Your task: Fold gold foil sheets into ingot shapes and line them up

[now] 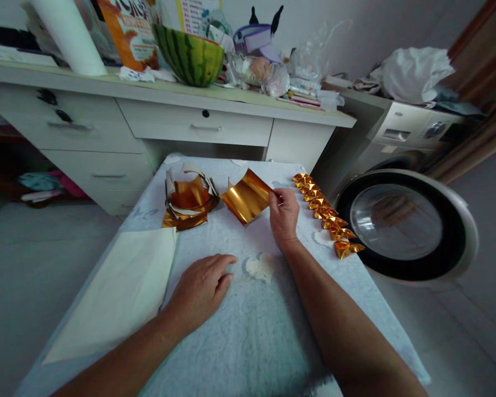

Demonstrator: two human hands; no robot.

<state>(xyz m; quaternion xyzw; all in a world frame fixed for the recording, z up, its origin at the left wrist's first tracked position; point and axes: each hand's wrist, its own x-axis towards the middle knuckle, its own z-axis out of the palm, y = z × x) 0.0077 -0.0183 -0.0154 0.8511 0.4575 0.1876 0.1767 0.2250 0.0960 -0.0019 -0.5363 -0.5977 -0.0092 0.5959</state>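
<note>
A curved sheet of shiny gold foil paper [248, 197] is pinched at its right corner by my right hand [284, 215], above the cloth-covered table. My left hand [202, 289] rests low over the table with nothing in it, its fingers loosely bent and the thumb apart from them. Beyond it, at the table's far left, lies a curled pile of gold foil sheets [190, 196] with pale backs. Folded gold foil pieces [320, 207] stand in a slanting row along the right edge. Left of my left hand is a large pale paper sheet [119, 286].
Behind the table runs a white desk with drawers [198, 125]. On it are a cut watermelon [188, 55], an orange snack bag [130, 36], a paper roll [72, 38] and plastic bags. At right, a washing machine's round door [397, 220] hangs open beside the table.
</note>
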